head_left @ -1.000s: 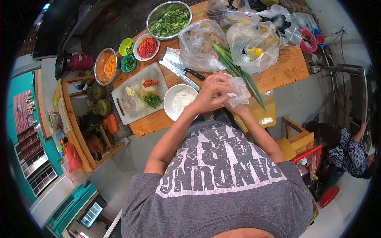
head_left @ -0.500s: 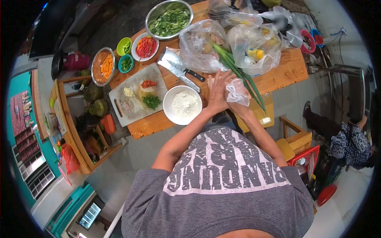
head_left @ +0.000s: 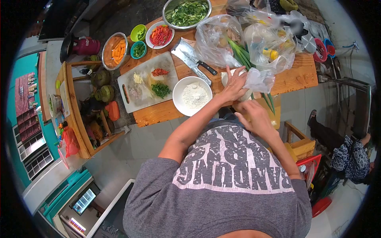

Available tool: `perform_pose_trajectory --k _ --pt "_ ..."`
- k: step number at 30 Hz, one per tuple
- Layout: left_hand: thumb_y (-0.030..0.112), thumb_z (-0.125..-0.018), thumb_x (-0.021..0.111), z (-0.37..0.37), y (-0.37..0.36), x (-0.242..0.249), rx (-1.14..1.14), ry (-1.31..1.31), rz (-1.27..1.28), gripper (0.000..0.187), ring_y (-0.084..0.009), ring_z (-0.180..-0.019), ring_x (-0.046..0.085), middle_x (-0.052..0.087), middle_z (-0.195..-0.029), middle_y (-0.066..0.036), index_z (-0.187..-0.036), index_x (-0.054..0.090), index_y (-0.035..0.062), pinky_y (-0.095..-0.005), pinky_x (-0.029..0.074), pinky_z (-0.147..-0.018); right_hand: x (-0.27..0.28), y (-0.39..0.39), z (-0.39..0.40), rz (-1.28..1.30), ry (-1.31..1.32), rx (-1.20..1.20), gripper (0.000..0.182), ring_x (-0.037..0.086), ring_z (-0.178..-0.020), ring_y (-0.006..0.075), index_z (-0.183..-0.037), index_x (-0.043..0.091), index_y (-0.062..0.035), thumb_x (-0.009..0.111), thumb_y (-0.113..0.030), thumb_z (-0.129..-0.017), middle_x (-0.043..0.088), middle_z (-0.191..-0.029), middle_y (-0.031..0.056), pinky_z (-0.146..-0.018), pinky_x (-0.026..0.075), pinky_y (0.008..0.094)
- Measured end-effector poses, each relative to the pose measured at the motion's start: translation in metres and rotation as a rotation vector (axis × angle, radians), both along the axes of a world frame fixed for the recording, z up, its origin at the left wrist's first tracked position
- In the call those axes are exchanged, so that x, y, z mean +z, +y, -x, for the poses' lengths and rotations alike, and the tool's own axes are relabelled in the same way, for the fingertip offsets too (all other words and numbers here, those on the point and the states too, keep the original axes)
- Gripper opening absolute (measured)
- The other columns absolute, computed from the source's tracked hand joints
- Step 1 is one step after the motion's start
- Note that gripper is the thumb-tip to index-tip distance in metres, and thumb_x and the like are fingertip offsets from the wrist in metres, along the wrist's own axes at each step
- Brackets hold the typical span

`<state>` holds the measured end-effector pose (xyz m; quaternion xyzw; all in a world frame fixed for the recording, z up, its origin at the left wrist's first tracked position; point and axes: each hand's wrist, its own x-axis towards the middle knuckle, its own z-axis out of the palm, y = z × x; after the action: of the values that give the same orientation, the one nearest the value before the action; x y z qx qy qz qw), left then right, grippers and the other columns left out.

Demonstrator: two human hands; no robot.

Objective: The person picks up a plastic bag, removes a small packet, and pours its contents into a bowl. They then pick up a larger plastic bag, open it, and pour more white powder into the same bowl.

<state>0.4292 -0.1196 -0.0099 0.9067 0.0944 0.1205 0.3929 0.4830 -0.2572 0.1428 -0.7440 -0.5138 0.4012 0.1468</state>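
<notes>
My left hand [head_left: 235, 86] reaches over a white round dish [head_left: 224, 79], its fingers against a small translucent plastic bag [head_left: 260, 81] and seemingly gripping it. The hand hides most of the dish. Just below, my right hand [head_left: 254, 114] has bent fingers and a thumb standing apart from them, with nothing visible between. Long green scallions [head_left: 240, 52] pass behind the bag. Left of my hands is a white bowl [head_left: 179, 96] of white flour [head_left: 195, 95]. A cleaver [head_left: 185, 53] and a black-handled knife [head_left: 207, 68] lie beyond the bowl.
A cutting board [head_left: 139, 97] bears chopped piles. Behind it stand a bowl of carrots [head_left: 118, 51], small green cups, a plate of red chilies [head_left: 160, 35] and a metal bowl of greens [head_left: 188, 14]. Plastic bags [head_left: 220, 39] crowd the wooden table's back. Another person [head_left: 345, 150] is at right.
My right hand has come away from the small bag and dropped lower. The bag now sits higher, beside my left hand's fingers, which are less spread. The whole view has shifted slightly.
</notes>
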Motion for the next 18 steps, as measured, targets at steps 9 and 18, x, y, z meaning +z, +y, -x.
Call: perform_pose_trajectory --k 9,18 --pt "0.024 -0.07 0.074 0.011 0.022 0.02 -0.283 0.22 -0.115 0.049 -0.0295 -0.132 0.03 0.048 -0.123 -0.008 -0.115 0.061 0.0114 -0.0685 -0.001 -0.107 -0.053 0.018 -0.043 -0.049 -0.781 0.234 0.044 0.056 -0.109 0.0307 -0.121 0.052 0.0017 0.052 -0.013 -0.08 0.061 -0.108 0.0203 -0.099 0.038 0.0435" --pt "0.016 -0.072 0.066 0.028 0.019 0.071 -0.089 0.348 -0.014 0.025 -0.0267 -0.08 0.063 0.064 -0.087 -0.013 -0.097 0.072 0.0156 -0.0351 0.049 -0.071 -0.068 -0.014 -0.035 0.256 1.46 -0.713 0.021 0.052 -0.062 0.0116 -0.101 0.056 -0.0035 0.05 -0.022 -0.092 0.05 -0.071 0.0003 -0.062 0.047 0.032"
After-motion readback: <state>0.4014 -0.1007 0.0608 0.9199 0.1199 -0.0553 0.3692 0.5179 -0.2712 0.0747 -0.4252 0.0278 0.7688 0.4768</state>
